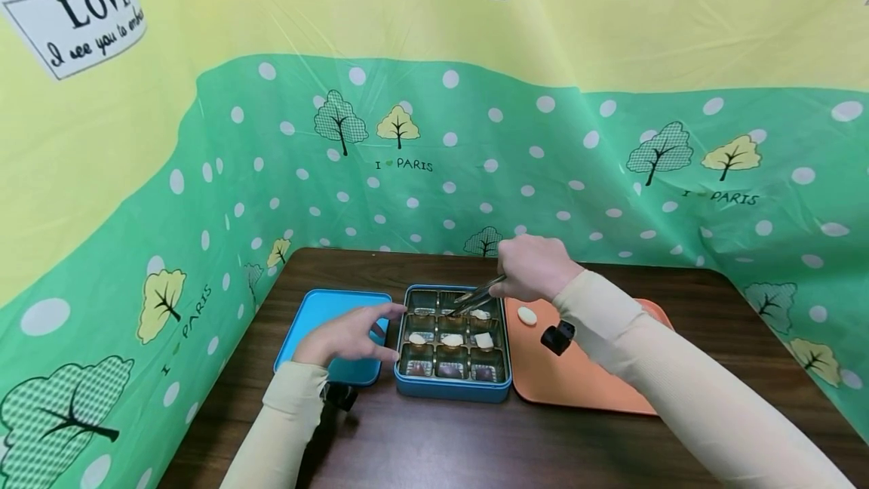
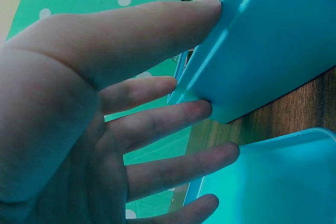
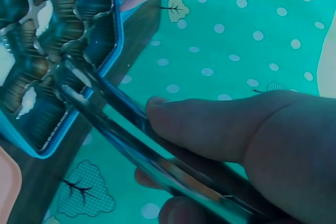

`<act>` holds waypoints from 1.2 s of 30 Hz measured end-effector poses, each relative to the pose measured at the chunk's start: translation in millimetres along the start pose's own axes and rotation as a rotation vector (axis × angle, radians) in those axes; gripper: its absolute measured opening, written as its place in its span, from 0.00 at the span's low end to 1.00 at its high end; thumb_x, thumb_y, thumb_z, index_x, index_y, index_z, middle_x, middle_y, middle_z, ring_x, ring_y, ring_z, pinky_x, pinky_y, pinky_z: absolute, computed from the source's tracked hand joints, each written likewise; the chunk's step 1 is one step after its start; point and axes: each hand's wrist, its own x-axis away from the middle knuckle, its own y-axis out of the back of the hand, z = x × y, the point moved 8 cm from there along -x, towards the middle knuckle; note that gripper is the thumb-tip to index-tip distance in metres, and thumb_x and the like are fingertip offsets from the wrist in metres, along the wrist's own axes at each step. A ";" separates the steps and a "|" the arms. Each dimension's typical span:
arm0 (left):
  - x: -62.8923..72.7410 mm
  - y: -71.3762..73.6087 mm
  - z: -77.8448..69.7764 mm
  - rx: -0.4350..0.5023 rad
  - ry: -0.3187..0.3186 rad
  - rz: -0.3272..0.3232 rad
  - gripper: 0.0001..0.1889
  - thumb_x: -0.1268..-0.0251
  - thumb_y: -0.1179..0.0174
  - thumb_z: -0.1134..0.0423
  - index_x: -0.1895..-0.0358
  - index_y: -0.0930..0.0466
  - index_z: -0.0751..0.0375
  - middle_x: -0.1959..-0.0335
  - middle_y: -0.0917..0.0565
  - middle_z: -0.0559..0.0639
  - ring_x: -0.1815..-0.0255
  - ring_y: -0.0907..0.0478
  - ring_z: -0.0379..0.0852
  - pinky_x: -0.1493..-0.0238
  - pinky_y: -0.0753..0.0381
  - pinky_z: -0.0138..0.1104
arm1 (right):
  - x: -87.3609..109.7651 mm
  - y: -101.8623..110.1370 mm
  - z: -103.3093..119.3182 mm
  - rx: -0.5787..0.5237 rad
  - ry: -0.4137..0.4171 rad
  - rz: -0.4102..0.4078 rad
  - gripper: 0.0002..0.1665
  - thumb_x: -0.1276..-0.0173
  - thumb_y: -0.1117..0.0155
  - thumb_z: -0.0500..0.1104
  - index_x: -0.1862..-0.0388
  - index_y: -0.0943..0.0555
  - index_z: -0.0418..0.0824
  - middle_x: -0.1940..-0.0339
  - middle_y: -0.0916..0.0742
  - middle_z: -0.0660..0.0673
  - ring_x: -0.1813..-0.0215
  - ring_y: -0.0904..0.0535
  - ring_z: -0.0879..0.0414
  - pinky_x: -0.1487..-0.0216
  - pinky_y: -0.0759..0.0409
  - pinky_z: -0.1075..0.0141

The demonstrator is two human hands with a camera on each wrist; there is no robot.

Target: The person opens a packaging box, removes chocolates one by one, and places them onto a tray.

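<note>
A blue box (image 1: 451,391) with a divided plastic insert sits on the table. White pieces (image 1: 451,339) lie in several of its compartments, and dark pieces (image 1: 450,370) show in the front row. My left hand (image 1: 349,334) is at the box's left side, fingers spread; in the left wrist view its thumb tip rests at the rim. With my right hand (image 1: 536,269) I grip metal tongs (image 3: 142,153) from above. Their tips reach down into the back part of the insert, slightly apart, with no piece visible between them in the right wrist view.
An orange tray (image 1: 577,376) lies right of the box, bearing one white oval piece (image 1: 526,315). Left of the box is a shallow blue lid (image 1: 315,312), partly under my left hand. A patterned green and yellow curtain (image 1: 434,195) hangs behind the brown table (image 1: 421,444).
</note>
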 end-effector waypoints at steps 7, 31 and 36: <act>0.0 -0.3 1.0 -0.012 -0.003 0.001 0.43 0.38 0.22 0.54 0.21 0.33 0.53 0.27 0.25 0.59 0.43 0.17 0.59 0.43 0.16 0.55 | -6.9 8.4 14.4 0.085 0.013 0.007 0.22 0.34 0.23 0.55 0.74 0.25 0.46 0.77 0.22 0.48 0.72 0.24 0.53 0.72 0.22 0.55; 0.7 -1.1 1.5 -0.005 0.006 -0.005 0.42 0.38 0.22 0.55 0.21 0.32 0.52 0.28 0.24 0.58 0.43 0.17 0.59 0.42 0.17 0.55 | -19.6 -5.0 22.7 0.113 0.007 0.053 0.25 0.34 0.22 0.56 0.78 0.26 0.47 0.82 0.24 0.51 0.76 0.24 0.56 0.71 0.21 0.55; 1.8 -0.3 1.6 -0.007 0.000 -0.003 0.42 0.38 0.22 0.55 0.22 0.32 0.51 0.28 0.24 0.57 0.44 0.17 0.58 0.43 0.16 0.54 | -17.9 -10.4 9.7 0.012 0.013 0.078 0.29 0.32 0.24 0.54 0.85 0.30 0.49 0.87 0.32 0.54 0.80 0.32 0.58 0.75 0.35 0.61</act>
